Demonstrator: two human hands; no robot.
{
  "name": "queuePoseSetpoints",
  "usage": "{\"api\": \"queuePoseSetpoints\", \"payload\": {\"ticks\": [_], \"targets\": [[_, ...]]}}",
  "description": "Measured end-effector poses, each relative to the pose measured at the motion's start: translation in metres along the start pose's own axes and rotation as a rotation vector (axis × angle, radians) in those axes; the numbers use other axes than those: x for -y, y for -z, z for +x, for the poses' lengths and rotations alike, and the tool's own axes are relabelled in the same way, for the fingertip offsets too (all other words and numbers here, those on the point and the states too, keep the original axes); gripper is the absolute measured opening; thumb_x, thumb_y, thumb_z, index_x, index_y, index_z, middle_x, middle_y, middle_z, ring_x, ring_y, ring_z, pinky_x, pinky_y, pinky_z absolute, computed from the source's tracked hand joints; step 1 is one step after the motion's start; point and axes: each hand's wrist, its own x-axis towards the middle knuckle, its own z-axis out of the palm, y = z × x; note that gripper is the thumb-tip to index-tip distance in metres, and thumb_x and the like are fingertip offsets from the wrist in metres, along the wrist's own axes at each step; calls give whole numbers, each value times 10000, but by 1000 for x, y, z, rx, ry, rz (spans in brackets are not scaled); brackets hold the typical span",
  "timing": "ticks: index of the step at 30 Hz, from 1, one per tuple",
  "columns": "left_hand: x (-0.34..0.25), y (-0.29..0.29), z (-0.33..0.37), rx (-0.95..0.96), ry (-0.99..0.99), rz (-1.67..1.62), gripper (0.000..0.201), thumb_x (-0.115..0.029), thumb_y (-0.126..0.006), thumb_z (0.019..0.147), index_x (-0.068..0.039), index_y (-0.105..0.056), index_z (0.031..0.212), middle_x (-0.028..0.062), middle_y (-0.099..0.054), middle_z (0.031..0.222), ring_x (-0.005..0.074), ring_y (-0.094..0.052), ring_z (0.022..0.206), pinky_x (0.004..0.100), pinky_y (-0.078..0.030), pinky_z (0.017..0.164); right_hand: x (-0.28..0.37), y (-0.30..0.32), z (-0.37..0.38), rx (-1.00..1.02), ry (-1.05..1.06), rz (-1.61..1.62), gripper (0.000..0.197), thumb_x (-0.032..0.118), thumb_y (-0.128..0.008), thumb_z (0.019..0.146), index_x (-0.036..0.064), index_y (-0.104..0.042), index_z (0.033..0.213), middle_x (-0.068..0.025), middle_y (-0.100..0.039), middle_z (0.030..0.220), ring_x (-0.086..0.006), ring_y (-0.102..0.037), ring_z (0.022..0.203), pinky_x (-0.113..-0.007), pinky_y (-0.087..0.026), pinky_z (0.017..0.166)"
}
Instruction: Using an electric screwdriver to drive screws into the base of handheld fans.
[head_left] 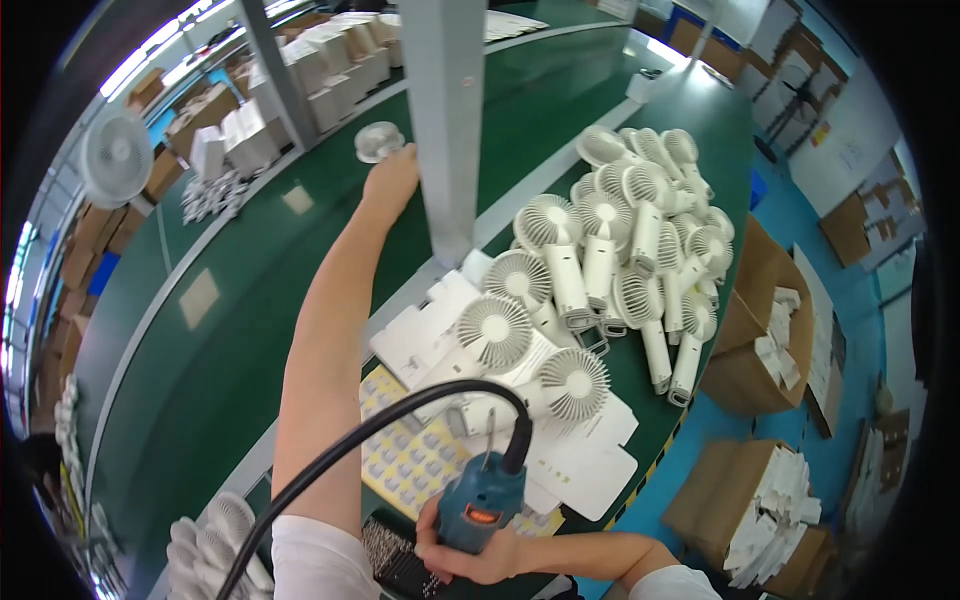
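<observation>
My left arm stretches far out over the green belt. At its end my left hand point(392, 185) is closed at a white handheld fan point(378, 142), whose round head shows beyond the knuckles; its handle is hidden. Low in the middle, my right hand point(470, 555) wraps round a teal electric screwdriver point(482, 505), its metal bit pointing up and a thick black cable point(350, 440) looping off to the lower left. Just beyond it, white handheld fans point(495, 332) lie on white sheets point(585, 450) and a yellow sheet of small grey parts point(405, 455).
A grey post point(445, 120) rises beside my left hand. A large heap of white fans point(640, 220) covers the bench's right side. More fans point(215, 545) lie lower left, near a black tray of screws point(390, 550). Cardboard boxes point(750, 350) stand on the blue floor.
</observation>
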Motion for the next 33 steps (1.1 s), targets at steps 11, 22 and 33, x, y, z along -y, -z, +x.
{"api": "queuePoseSetpoints", "payload": {"ticks": [11,22,33], "targets": [[-57,197,-237,-66,12,359,262,-134,-542,856,-29,-495,1091,105,-606,969,246,-675,662,350,-536,535,10,-20,3,-144,440,-60,191,86,-486,902,24,-399,1060,-116,-501,603,-200,-486,368,-322,-442,366],[-206,257,-394,1,141,57,477,-77,-621,738,-18,-516,1200,149,-559,1154,255,-631,841,337,-501,779,6,-35,-7,-117,557,-65,176,165,-434,950,88,-443,1108,-39,-415,638,-144,-408,364,-286,-384,344],[-267,301,-477,-91,458,-497,130,-128,-690,822,-38,-647,906,56,-593,840,246,-535,831,351,-428,751,0,-64,-32,38,664,-107,228,177,-472,919,32,-341,1035,-85,-472,616,-208,-476,340,-349,-426,331]]}}
